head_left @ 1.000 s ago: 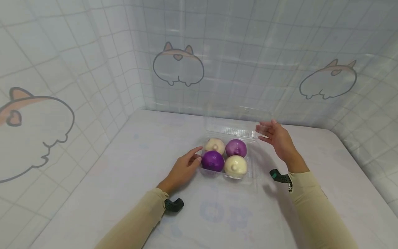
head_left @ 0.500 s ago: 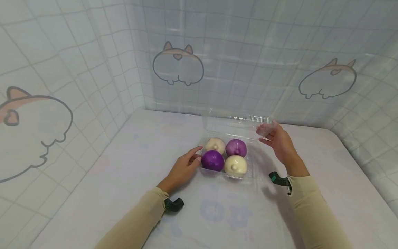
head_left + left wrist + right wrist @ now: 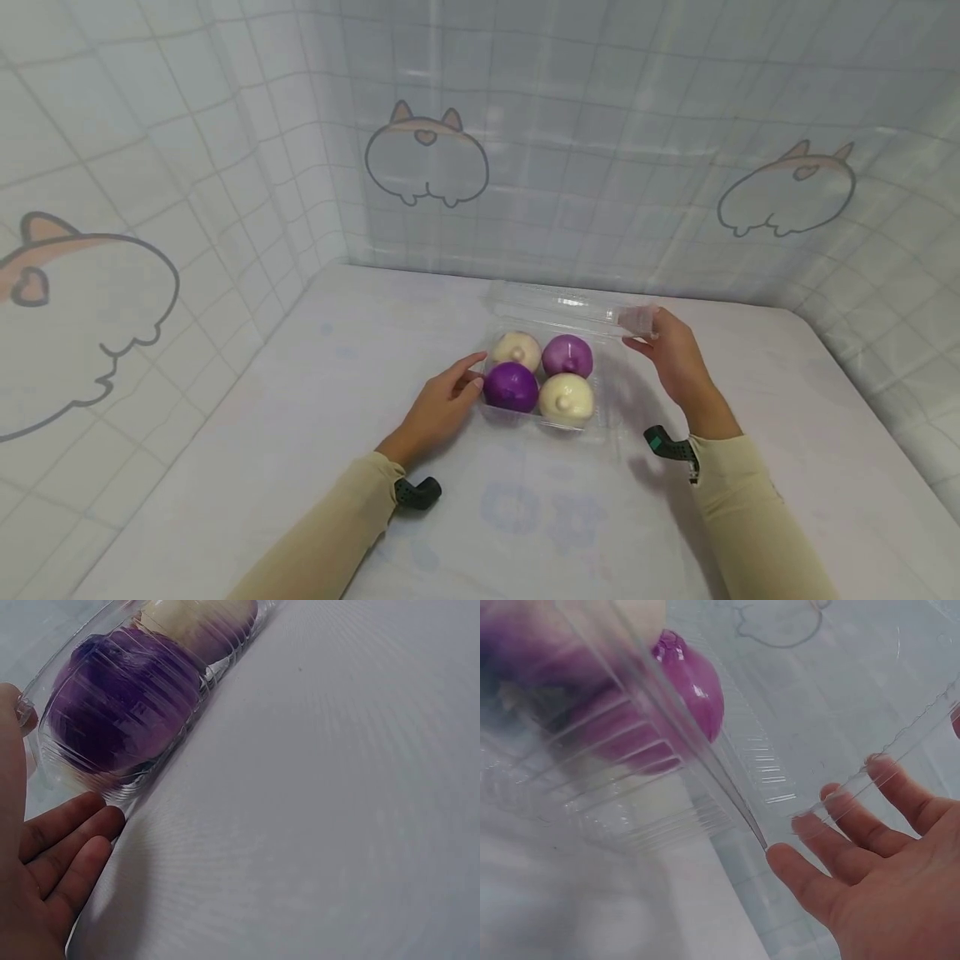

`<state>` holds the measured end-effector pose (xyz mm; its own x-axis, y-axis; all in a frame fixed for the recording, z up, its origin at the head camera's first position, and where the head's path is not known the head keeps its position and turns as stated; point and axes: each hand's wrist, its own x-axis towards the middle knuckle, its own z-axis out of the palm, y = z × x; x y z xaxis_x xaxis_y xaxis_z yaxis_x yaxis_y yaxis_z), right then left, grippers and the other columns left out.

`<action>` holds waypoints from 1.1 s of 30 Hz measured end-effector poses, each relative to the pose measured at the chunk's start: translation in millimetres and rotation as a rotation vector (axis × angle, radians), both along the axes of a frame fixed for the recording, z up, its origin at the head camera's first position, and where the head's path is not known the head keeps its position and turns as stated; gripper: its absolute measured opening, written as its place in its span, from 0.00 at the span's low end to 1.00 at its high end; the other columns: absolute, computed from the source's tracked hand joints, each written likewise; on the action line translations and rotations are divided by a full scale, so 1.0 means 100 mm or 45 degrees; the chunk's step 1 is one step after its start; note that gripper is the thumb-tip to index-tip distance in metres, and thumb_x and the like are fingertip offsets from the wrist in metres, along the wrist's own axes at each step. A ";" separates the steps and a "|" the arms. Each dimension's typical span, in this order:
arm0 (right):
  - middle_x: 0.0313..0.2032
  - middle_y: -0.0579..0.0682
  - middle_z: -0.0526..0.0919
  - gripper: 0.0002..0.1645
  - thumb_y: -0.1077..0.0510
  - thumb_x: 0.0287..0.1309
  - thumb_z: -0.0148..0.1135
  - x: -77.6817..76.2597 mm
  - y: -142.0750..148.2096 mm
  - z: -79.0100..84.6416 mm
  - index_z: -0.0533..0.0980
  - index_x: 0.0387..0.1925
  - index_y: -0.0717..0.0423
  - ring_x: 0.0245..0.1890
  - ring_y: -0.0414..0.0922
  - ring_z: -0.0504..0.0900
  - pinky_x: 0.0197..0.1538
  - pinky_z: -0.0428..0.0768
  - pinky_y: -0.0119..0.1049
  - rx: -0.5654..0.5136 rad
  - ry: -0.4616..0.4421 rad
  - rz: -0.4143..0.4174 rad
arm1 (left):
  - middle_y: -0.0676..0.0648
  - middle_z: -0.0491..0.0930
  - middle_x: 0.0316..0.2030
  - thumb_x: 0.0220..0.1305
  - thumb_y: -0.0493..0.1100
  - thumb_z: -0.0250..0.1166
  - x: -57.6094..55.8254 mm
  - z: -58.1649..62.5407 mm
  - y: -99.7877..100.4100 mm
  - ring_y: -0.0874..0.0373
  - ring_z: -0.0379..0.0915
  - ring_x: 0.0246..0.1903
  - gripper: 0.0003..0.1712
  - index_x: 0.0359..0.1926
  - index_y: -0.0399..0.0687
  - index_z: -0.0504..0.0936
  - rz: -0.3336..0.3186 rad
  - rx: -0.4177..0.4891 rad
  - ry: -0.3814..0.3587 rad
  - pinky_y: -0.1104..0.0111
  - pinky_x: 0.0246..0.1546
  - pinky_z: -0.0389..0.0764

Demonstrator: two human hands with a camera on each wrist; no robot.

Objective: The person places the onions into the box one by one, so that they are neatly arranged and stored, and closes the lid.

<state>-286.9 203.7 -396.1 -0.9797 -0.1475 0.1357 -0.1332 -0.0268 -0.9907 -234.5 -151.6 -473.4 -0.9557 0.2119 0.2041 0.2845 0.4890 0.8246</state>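
Note:
A clear plastic clamshell container (image 3: 543, 422) holds several shiny onions, among them a deep purple onion (image 3: 512, 390), a paler purple onion (image 3: 567, 356) and a cream onion (image 3: 566, 400). My left hand (image 3: 437, 412) touches the container's left side, with loosely straight fingers (image 3: 71, 855) at its lower corner and the thumb near the rim. At the back, the clear lid (image 3: 555, 307) slants up from its hinge, partly raised. My right hand (image 3: 678, 354) touches the lid's right end with fairly straight fingers (image 3: 892, 802); some fingertips show through the plastic.
A pale table (image 3: 360, 350) with faint prints lies under the container. White tile-patterned sheets (image 3: 600, 183) with cartoon animal rear views stand behind and to both sides. A dark wrist device (image 3: 417, 493) sits on each wrist.
The lid has come down from nearly upright to a lower slant. My right hand has moved slightly downward with it. The left hand and the onions have stayed in place.

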 end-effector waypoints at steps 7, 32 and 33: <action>0.69 0.61 0.67 0.40 0.37 0.77 0.41 0.07 0.00 -0.05 0.64 0.67 0.68 0.67 0.56 0.66 0.70 0.64 0.54 0.193 0.112 0.006 | 0.53 0.82 0.49 0.76 0.49 0.55 0.00 0.00 -0.01 0.60 0.79 0.48 0.26 0.72 0.67 0.68 -0.009 0.003 0.008 0.60 0.54 0.78; 0.72 0.59 0.64 0.32 0.48 0.77 0.48 0.27 0.05 -0.20 0.65 0.68 0.69 0.73 0.52 0.60 0.70 0.62 0.41 0.319 0.048 0.076 | 0.51 0.82 0.48 0.77 0.49 0.54 0.04 0.05 0.00 0.58 0.78 0.49 0.26 0.73 0.62 0.67 -0.032 -0.004 0.030 0.58 0.55 0.77; 0.72 0.58 0.64 0.32 0.47 0.77 0.48 0.27 0.05 -0.21 0.65 0.68 0.68 0.73 0.52 0.60 0.70 0.62 0.40 0.317 0.039 0.067 | 0.51 0.82 0.48 0.77 0.49 0.54 0.04 0.06 0.00 0.58 0.78 0.50 0.26 0.73 0.61 0.67 -0.036 -0.001 0.032 0.57 0.55 0.77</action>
